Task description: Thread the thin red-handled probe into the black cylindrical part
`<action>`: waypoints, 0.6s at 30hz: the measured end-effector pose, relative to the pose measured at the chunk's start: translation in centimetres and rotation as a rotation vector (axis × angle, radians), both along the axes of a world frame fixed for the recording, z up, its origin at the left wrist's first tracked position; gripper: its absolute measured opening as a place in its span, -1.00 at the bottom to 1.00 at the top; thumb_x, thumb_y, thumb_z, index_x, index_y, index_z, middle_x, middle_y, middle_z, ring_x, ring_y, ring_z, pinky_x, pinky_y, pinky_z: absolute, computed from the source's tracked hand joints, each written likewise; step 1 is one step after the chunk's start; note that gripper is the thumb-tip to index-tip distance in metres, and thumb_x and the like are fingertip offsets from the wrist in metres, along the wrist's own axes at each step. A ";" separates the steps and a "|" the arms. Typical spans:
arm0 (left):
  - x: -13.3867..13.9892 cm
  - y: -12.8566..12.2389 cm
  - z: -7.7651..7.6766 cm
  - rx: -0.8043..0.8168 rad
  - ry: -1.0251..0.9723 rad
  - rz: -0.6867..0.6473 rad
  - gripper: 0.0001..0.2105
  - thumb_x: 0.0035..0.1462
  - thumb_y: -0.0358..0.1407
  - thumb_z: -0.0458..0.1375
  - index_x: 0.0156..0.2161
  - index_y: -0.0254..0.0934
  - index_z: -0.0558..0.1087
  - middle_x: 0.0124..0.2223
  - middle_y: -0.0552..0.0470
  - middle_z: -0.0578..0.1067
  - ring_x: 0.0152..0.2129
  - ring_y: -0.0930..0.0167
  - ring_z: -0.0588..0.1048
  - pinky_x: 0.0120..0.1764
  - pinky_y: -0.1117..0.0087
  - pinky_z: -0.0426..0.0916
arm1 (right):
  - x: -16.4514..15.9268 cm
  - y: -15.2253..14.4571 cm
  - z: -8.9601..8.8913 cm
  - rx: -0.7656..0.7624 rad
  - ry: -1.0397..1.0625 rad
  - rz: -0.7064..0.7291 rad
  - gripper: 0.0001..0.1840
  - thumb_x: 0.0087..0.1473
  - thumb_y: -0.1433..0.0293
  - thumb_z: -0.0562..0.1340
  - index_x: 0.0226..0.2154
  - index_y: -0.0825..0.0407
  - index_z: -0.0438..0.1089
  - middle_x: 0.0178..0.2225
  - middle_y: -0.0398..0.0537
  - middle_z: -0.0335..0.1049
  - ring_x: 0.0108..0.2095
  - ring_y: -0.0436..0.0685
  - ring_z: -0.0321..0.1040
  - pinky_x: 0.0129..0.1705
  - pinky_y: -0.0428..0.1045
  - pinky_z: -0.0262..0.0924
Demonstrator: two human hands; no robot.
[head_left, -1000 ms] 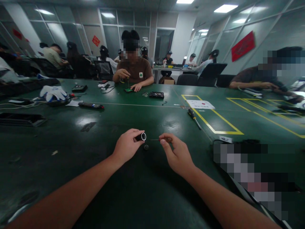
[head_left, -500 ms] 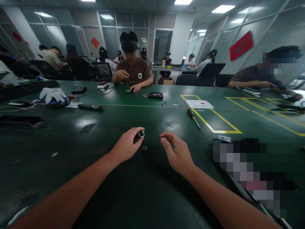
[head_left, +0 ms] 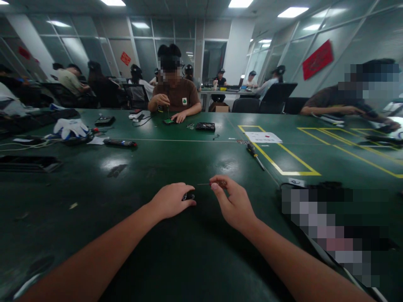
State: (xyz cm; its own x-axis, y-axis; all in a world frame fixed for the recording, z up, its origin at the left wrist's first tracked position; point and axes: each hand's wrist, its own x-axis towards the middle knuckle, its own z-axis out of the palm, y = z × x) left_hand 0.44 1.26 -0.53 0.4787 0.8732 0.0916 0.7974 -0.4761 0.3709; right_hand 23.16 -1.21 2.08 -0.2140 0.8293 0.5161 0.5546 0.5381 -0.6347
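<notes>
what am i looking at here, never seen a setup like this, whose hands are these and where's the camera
There is no robot: these are a person's own bare hands, filmed by a camera worn on that person's head, looking forward and down. The left hand has its thumb and fingers around a small dark part, mostly hidden. The right hand holds a small screwdriver, its thin shaft pointing toward the left hand. On the green table lie a larger screwdriver, a white sheet, yellow tape lines and white gloves. A co-worker sits across the table.
</notes>
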 end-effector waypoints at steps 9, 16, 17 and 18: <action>0.1 0.2 0.5 -0.005 -0.094 0.009 -0.78 0.23 -0.11 0.19 -0.17 -0.17 0.59 -0.22 -0.03 0.59 -0.32 0.28 0.53 -0.33 0.33 0.30 | 0.1 0.0 0.0 -0.006 -0.001 0.008 -0.81 0.34 0.33 0.14 -0.11 -0.01 0.44 -0.26 -0.04 0.55 -0.25 0.14 0.51 -0.18 0.04 0.35; -0.8 0.3 1.8 0.025 -0.430 0.204 -0.75 0.22 -0.08 0.18 -0.17 -0.21 0.53 -0.26 0.03 0.58 -0.35 0.33 0.52 -0.29 0.33 0.33 | 0.1 0.0 -0.1 -0.003 -0.004 0.008 -0.81 0.33 0.33 0.15 -0.10 0.00 0.44 -0.26 -0.04 0.54 -0.25 0.13 0.50 -0.17 0.03 0.35; -1.2 0.4 2.0 0.042 -0.489 0.254 -0.74 0.21 -0.08 0.18 -0.14 -0.21 0.53 -0.24 0.02 0.58 -0.36 0.35 0.51 -0.29 0.34 0.33 | 0.1 0.0 -0.1 -0.001 -0.003 0.010 -0.81 0.33 0.33 0.15 -0.10 0.00 0.44 -0.26 -0.04 0.54 -0.25 0.13 0.49 -0.17 0.02 0.35; -1.7 0.6 2.3 0.049 -0.557 0.306 -0.72 0.21 -0.08 0.18 -0.10 -0.21 0.54 -0.24 0.02 0.57 -0.36 0.36 0.50 -0.29 0.35 0.33 | 0.1 0.0 -0.1 0.001 0.000 0.011 -0.81 0.33 0.33 0.15 -0.10 0.00 0.45 -0.26 -0.04 0.54 -0.25 0.13 0.49 -0.17 0.02 0.35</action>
State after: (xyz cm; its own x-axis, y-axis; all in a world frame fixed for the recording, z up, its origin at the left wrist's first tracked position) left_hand -1.28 1.88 1.81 0.0772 0.9515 0.2978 0.5939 -0.2838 0.7528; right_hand 23.26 -1.21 1.93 -0.2230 0.8266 0.5167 0.5490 0.5445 -0.6341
